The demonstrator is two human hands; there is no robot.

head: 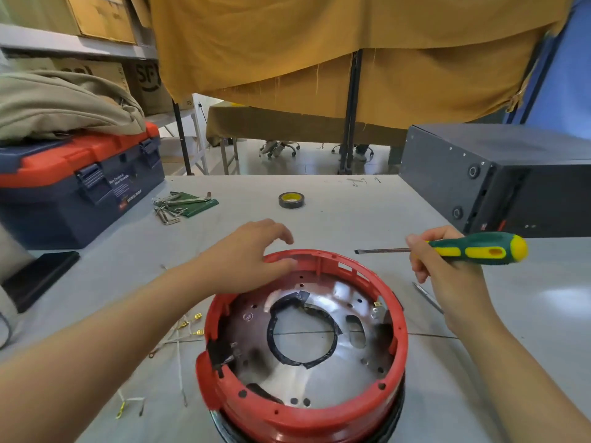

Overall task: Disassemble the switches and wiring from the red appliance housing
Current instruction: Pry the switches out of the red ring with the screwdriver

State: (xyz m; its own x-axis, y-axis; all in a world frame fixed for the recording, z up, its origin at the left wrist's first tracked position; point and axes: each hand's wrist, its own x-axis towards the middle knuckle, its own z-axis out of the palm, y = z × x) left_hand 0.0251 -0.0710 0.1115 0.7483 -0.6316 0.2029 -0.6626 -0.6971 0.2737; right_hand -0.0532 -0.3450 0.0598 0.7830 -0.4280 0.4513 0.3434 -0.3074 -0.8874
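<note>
we have the housing (396, 343) sitting open side up at the near edge of the table (351, 212), directly below us. our left hand (252, 260) rests on its rim at about 11 o'clock, fingers loosely curved over the edge, steadying more than clamping. our right hand (447, 270), out at 2 o'clock from the ring, pinches the screwdriver (473, 249) near the shaft end of its handle, blade pointing left and clear of the housing.

loose wires (179, 334) with yellow terminals lie on the table at 9 o'clock, just beside the ring. inside, a black part (220, 353) sits at 8 o'clock and a small metal bracket (379, 310) at 2 o'clock (whether either is a switch we cannot tell).

risks, as we judge them: the light left hold could let the ring spin or tip when we pry; the blade could slip off a fastener toward our left fingers; the pinch far from the handle's end gives weak torque.
</note>
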